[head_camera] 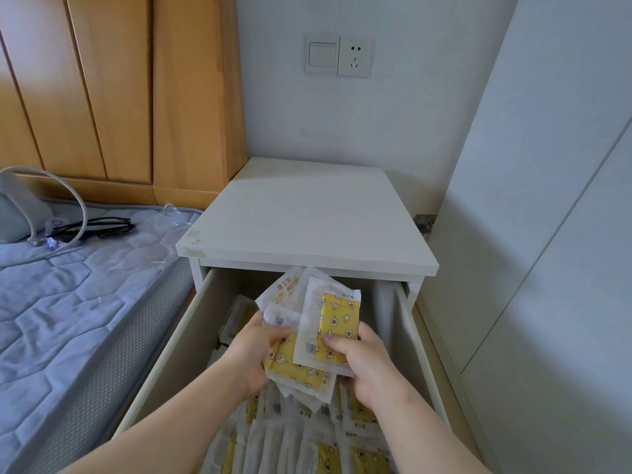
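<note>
Over an open white drawer (164, 357) of a bedside cabinet (307, 213) I hold a loose stack of flat packets (337, 318), white with yellow printed panels. My left hand (254, 350) grips the stack from the left, thumb on top. My right hand (367, 362) pinches the top packet at its lower right, fingers under the stack. More packets of the same kind (307, 439) fill the drawer's front part below my hands. The back of the drawer is mostly hidden by the stack.
A bare blue quilted mattress (68, 302) lies to the left, carrying a grey hose (73, 200), black cables (102, 225) and clear plastic wrap. Wooden headboard panels (136, 90) rise behind it. A wall switch and socket (338, 56) sit above the cabinet. A white wardrobe door (547, 234) stands right.
</note>
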The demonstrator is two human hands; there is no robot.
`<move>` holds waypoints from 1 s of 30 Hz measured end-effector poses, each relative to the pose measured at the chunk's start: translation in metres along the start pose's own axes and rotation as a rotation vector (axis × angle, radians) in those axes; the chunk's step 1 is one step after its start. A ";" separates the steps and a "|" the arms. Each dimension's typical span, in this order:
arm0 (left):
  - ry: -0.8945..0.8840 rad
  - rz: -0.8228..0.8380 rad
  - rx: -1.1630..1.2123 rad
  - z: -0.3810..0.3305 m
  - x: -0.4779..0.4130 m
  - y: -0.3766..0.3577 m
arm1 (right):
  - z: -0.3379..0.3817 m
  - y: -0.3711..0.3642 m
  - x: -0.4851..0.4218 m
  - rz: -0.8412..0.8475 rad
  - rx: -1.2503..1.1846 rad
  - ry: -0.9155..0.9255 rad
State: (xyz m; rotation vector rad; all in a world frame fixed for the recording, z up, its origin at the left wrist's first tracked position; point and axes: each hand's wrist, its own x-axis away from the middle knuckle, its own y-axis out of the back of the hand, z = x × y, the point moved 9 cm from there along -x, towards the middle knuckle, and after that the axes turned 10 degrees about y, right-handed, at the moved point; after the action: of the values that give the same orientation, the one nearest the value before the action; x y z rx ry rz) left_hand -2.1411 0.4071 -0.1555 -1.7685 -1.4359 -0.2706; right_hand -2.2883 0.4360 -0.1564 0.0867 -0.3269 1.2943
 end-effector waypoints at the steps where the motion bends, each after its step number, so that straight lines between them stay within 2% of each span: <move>1: 0.017 -0.001 -0.006 0.001 -0.001 0.001 | 0.000 0.000 0.000 0.005 -0.007 0.001; 7: 0.080 -0.036 -0.024 0.009 -0.010 0.005 | -0.004 -0.005 0.000 0.074 -0.014 -0.028; 12: 0.163 -0.090 -0.083 0.011 -0.008 0.011 | -0.004 -0.011 0.004 0.176 0.061 -0.040; 14: 0.145 -0.132 -0.093 0.008 -0.006 0.016 | -0.005 -0.013 0.005 0.206 0.108 -0.047; 19: 0.088 -0.226 -0.028 0.004 -0.003 0.022 | 0.002 -0.010 0.003 0.109 0.159 0.033; 23: 0.071 -0.244 0.062 0.004 0.001 0.020 | 0.010 -0.004 0.003 0.051 0.316 0.114; 27: 0.042 -0.260 0.127 -0.002 0.003 0.025 | 0.011 -0.001 0.005 0.047 0.318 0.110; 30: 0.030 -0.276 0.132 -0.004 0.004 0.028 | 0.017 -0.009 0.006 0.133 0.337 0.152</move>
State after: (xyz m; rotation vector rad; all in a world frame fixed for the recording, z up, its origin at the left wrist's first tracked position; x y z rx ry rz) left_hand -2.1135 0.4072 -0.1632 -1.4552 -1.6382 -0.3361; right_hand -2.2814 0.4352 -0.1378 0.2531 0.0184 1.4701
